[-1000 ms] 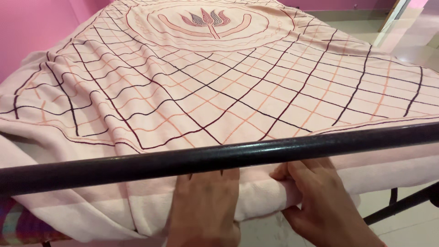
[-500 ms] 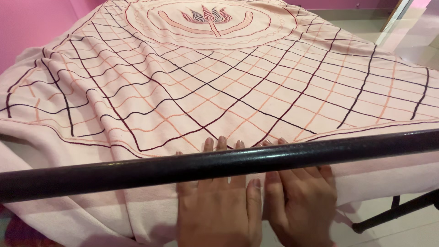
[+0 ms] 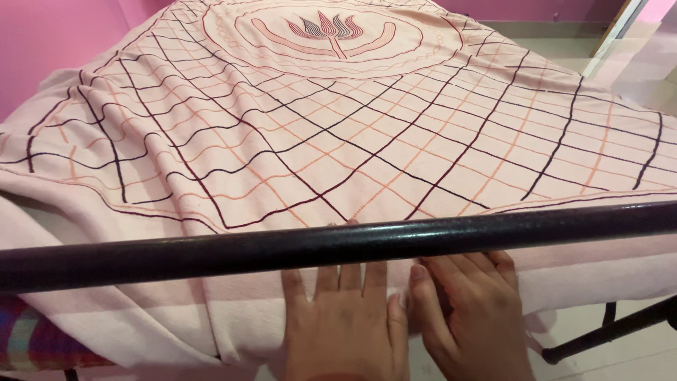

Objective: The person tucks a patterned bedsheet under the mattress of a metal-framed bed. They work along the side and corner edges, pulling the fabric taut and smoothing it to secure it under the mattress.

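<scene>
A pale pink bedsheet (image 3: 338, 134) with a dark and orange grid and a lotus emblem (image 3: 331, 32) covers the bed. A black metal rail (image 3: 211, 254) crosses the view in front of it. My left hand (image 3: 345, 317) lies flat, fingers apart, on the sheet's hanging edge just under the rail; its fingertips are hidden behind the rail. Beside it my right hand (image 3: 469, 310) also presses flat on the sheet's edge, its fingertips tucked behind the rail. Neither hand grips anything that I can see.
A pink wall (image 3: 42, 42) stands at the left. A striped multicoloured mattress edge (image 3: 28, 339) shows at the lower left. A black bed-frame bar (image 3: 613, 328) runs at the lower right over a pale tiled floor (image 3: 635, 360).
Both hands let go of the bunched sheet edge, reached up past the rail, then slid back down and now lie flat below it.
</scene>
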